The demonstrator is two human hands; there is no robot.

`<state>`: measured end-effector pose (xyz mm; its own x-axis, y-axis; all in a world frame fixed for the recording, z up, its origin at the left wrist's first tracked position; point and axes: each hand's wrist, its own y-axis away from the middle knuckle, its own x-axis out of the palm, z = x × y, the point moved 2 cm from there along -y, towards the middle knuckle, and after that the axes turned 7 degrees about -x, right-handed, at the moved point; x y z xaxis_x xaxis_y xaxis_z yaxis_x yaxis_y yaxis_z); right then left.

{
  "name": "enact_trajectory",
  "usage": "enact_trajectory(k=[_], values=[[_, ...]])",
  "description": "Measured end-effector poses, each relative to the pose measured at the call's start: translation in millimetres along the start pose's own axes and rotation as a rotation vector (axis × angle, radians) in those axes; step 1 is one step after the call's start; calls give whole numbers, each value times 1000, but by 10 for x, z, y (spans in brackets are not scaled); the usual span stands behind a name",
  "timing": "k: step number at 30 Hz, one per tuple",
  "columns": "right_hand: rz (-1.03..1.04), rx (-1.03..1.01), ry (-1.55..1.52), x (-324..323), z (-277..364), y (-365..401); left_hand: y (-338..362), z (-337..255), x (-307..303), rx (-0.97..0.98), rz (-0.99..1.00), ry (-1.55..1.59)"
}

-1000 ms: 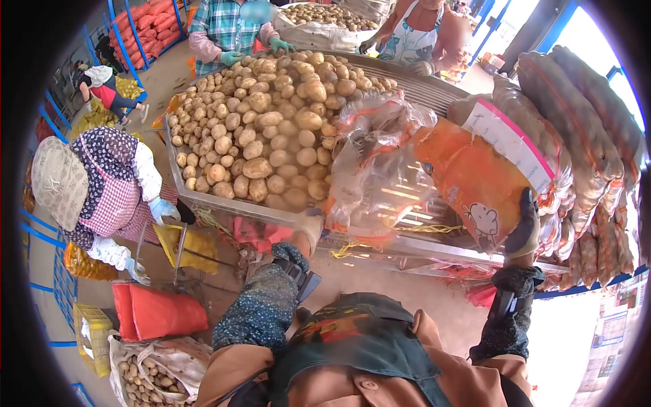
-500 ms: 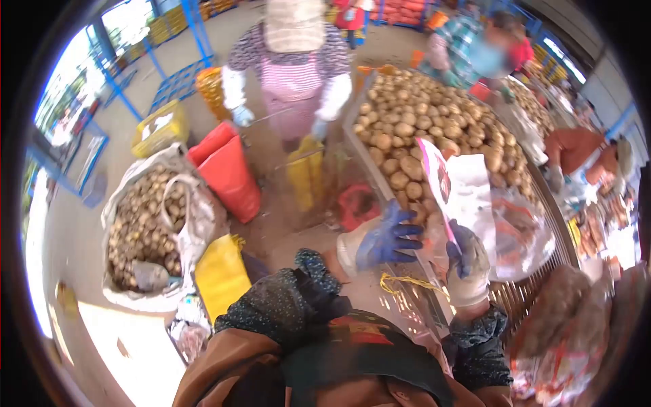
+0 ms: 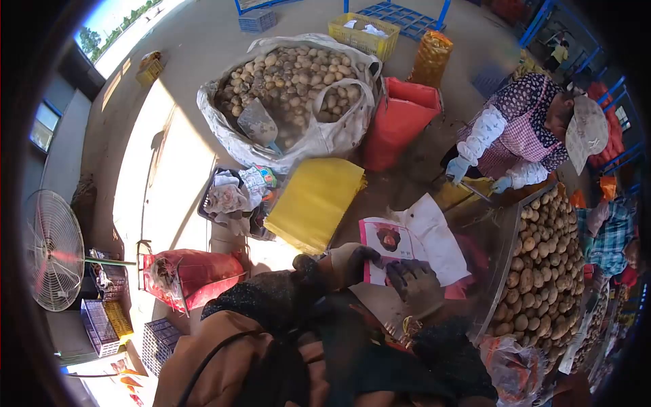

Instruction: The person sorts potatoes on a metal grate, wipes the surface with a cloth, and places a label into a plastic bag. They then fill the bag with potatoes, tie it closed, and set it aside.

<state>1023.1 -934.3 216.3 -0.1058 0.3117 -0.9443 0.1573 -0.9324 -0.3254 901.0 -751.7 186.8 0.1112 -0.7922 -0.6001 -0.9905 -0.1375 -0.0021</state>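
A white and pink printed bag (image 3: 434, 239) hangs in front of my body, partly unfolded, with a dark round picture on its pink part. My gloved left hand (image 3: 357, 263) is closed on the bag's near left edge. Across its lower edge lies my gloved right hand (image 3: 415, 285), fingers bent over the bag. The thumb of that hand is mostly hidden. Just beyond my left hand is a flat yellow bag (image 3: 315, 203). To the right, potatoes (image 3: 542, 264) fill a metal-edged sorting table (image 3: 498, 281).
A large white sack (image 3: 220, 139) holds potatoes and a scoop (image 3: 258, 122). Beside it stands a red bag (image 3: 400, 129). A co-worker (image 3: 522, 129) in a checked apron bends at the table. On the left are a fan (image 3: 54, 251), a red sack (image 3: 193, 275) and crates (image 3: 102, 325).
My view has swung left. My left hand, open and apart before, has come to the bag and grips it. The bag has moved from over the potatoes to in front of my body.
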Motion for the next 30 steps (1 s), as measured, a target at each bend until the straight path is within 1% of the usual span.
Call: enact_trajectory(k=[1, 2, 3, 5, 6, 7, 8, 10, 11, 13, 14, 15, 17, 18, 19, 20, 21, 22, 23, 25, 26, 27, 28, 29, 30], values=[[7, -24, -34, 72, -34, -148, 70, 222, -24, -11, -9, 19], [100, -94, 10, 107, -75, -332, 119, 590, 53, -164, -23, 290], [127, -96, 2, 164, -110, -534, 175, 928, 146, -315, -33, 563], [131, -184, -52, 319, -104, -898, 303, 1420, 162, -503, -155, 1050], [143, -198, -63, 390, -97, -1055, 339, 625, -571, -215, -94, 314], [92, -234, -89, 465, -77, -1242, 397, 747, -615, -233, -112, 317], [36, -277, -120, 550, -52, -1433, 498, 933, -638, -227, -196, 327], [48, -338, -172, 782, 3, -1746, 742, 1259, -728, -222, -379, 329], [67, -361, -201, 884, 40, -1900, 849, 1363, -833, -248, -411, 321], [77, -455, -207, 1044, 97, -2211, 1029, 1544, -1009, -209, -321, 69], [89, -514, -191, 1092, 122, -2346, 1137, 1638, -1051, -300, -349, 55], [92, -530, -198, 1116, 175, -2469, 1279, 1871, -1008, -312, -362, 57], [-1, -415, -301, 1061, 266, -2760, 1641, 2608, -861, -744, -609, 739], [51, -383, -347, 1086, 235, -2793, 1797, 2734, -911, -870, -745, 873], [59, -395, -352, 1121, 213, -2783, 1925, 2705, -1092, -840, -841, 1008], [101, -283, -349, 1178, 160, -2746, 2091, 2958, -1090, -781, -944, 1070], [142, -170, -343, 1237, 91, -2688, 1999, 2446, -1495, -939, -1093, 1231], [196, -126, -300, 1313, 13, -2594, 2161, 2582, -1568, -1023, -1091, 1083], [204, -129, -299, 1295, -45, -2522, 2254, 2747, -1609, -1025, -1092, 1092], [626, 133, -320, 1314, -189, -2329, 2417, 3166, -1655, -992, -1244, 1156], [634, 133, -320, 1352, -256, -2186, 2548, 3536, -1589, -997, -1242, 1162], [562, 151, -350, 1425, -326, -2006, 2657, 3943, -1520, -832, -1159, 976], [492, 170, -381, 1482, -380, -1826, 2674, 4162, -1520, -670, -1066, 792], [499, 175, -383, 1509, -405, -1664, 2477, 3755, -1771, -1289, -1132, 1349], [502, 224, -401, 1516, -441, -1518, 2918, 4649, -1356, -1104, -854, 902]])
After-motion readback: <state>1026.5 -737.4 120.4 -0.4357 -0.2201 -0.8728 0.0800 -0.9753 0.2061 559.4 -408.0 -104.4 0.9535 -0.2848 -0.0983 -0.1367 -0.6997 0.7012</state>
